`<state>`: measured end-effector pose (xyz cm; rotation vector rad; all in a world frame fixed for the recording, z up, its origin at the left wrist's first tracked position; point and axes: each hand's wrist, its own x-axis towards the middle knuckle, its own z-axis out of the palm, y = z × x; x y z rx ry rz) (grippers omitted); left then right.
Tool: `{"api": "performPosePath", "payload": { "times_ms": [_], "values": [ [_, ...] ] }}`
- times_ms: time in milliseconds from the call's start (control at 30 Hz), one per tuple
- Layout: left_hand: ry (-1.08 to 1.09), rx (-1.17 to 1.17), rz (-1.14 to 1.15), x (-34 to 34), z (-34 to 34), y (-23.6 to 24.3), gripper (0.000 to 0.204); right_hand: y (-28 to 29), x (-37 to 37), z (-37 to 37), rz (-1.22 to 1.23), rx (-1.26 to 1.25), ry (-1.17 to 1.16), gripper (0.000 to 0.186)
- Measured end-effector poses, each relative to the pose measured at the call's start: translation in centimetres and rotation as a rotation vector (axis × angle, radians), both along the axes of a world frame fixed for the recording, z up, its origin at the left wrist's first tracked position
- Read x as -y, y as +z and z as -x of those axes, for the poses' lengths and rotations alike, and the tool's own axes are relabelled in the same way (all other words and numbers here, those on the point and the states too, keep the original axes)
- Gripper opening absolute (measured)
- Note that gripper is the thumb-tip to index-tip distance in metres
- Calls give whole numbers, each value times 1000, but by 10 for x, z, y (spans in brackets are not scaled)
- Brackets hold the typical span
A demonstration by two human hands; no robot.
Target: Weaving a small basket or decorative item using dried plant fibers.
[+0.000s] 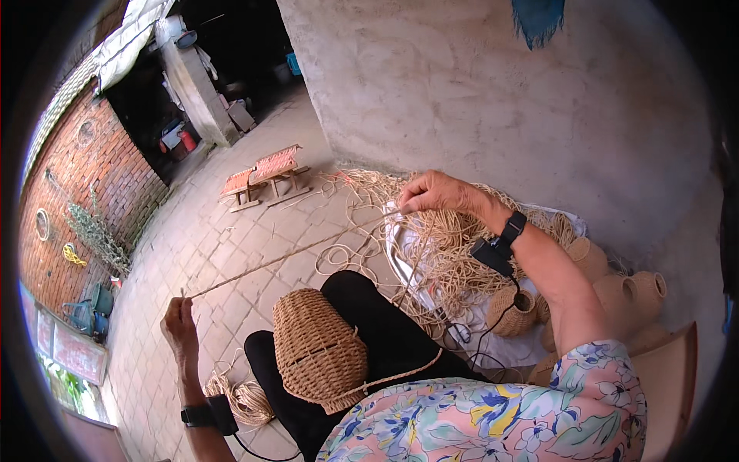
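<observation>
A length of straw-coloured cord [289,252] stretches taut between my two hands. My left hand [181,327], out at the left, pinches one end, with a short tip poking up above the fingers. Farther off to the right, my right hand [431,192] grips the same cord, and more of it hangs below the fingers. A woven rope basket [312,346] lies tilted on my lap, apart from both hands. From its narrow end a loose strand [404,373] runs right across my thigh.
A big heap of loose cord [454,246] lies on a white sheet [400,239] by the wall. Several finished woven baskets [512,312] sit at the right. A coil of cord [242,396] rests on the paving left of my legs. Low woven-seat stools [275,163] stand ahead.
</observation>
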<state>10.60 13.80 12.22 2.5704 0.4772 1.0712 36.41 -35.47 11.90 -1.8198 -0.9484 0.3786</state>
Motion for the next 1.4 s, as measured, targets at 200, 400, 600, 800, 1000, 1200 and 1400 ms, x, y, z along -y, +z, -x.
{"api": "performPosePath", "payload": {
  "times_ms": [200, 400, 600, 800, 1000, 1200, 1400],
  "values": [
    [163, 17, -68, -43, 24, -40, 20, -137, 22, 2, 277, -188, -47, 24],
    [230, -41, -107, -43, 52, -41, 20, -276, 14, -9, 389, 419, -392, 33],
    [92, -130, 80, 16, 23, -36, 20, -245, -97, 0, -400, -795, -411, 20],
    [227, -131, -106, -77, 61, -38, 22, -282, -9, -33, -45, -212, -633, 29],
    [-55, -207, 371, 6, 10, -31, 14, -324, 10, 2, -242, -719, -640, 35],
    [-398, -299, 236, 154, -80, -6, 48, -453, 5, 36, -320, -1016, -1002, 21],
    [-708, -453, -139, 235, -112, 3, 70, -175, -15, 15, -255, -282, -141, 23]
  ]
}}
